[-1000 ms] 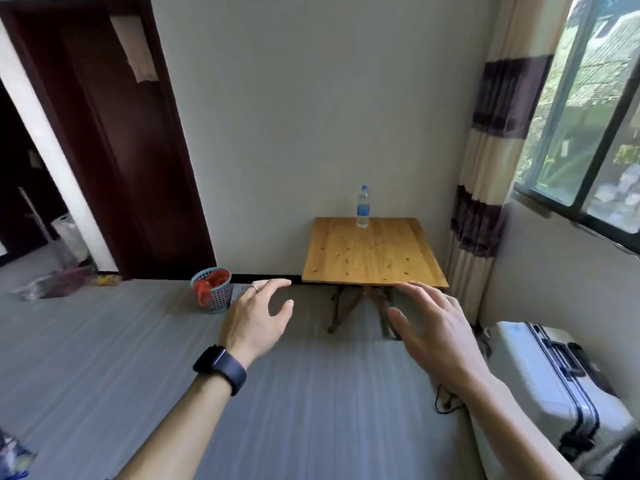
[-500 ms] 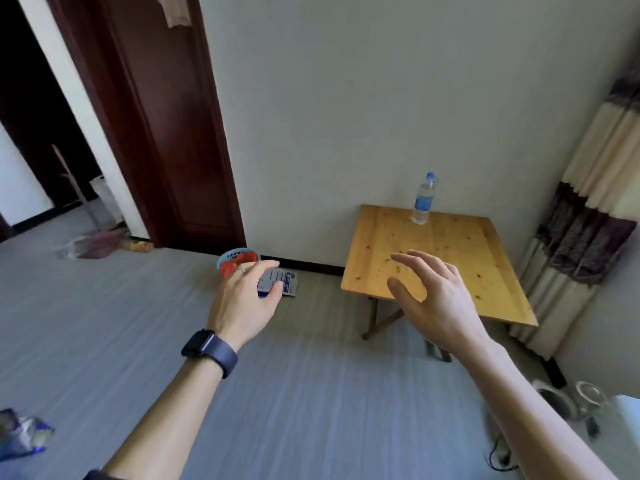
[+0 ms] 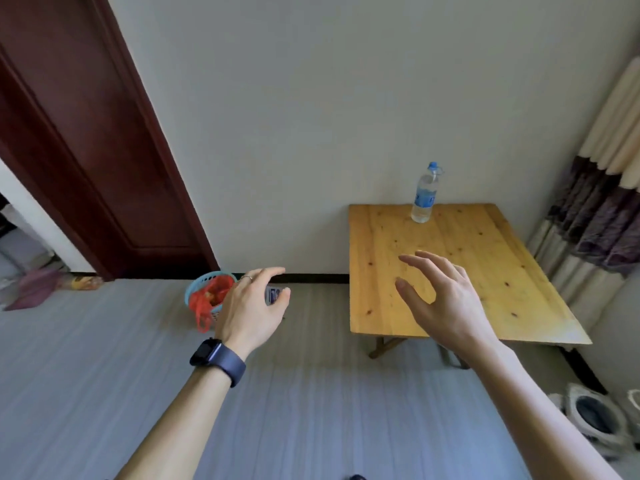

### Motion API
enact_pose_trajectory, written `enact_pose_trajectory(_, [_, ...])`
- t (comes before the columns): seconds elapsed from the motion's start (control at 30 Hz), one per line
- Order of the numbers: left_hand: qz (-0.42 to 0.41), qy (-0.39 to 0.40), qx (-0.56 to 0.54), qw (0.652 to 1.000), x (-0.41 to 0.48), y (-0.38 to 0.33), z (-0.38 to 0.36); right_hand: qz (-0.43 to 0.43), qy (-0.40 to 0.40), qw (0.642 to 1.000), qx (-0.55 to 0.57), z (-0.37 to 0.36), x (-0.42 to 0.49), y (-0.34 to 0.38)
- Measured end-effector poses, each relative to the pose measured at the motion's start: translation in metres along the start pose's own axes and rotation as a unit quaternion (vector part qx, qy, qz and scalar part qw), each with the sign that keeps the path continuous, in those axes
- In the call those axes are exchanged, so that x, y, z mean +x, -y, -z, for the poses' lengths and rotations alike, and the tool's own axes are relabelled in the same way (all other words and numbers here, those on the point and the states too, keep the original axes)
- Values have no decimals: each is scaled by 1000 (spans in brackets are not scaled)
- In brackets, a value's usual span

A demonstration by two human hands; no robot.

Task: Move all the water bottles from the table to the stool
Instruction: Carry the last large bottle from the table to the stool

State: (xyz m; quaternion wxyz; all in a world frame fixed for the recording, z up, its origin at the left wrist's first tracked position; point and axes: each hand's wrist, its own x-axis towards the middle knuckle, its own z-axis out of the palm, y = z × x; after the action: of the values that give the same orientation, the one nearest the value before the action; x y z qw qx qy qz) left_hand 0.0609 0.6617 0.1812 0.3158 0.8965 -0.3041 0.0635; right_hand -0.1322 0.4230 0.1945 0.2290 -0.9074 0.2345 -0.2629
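Standing on the table (image 3: 485, 265) by the wall (image 3: 346, 98), a water bottle (image 3: 424, 199); left hand (image 3: 252, 310), right hand (image 3: 440, 299): grip slack, empty.

Soft, even daylight; wide-angle bending at the edges, slight overall blur.

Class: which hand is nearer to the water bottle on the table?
Right. The right hand hovers over the table, short of the water bottle; the left hand is off the table's left side, near the blue basket.
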Motion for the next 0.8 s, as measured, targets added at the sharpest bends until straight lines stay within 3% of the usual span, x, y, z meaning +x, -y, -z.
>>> enact_pose_trajectory(0.53, [-7,101,-22,995,293,51,-137,-75,16,997,-6,-139,265,-71])
enact_pose_trajectory(0.8, [-55,181,-27,982,436,93,-211,-176,18,983,-44,-214,363,-108])
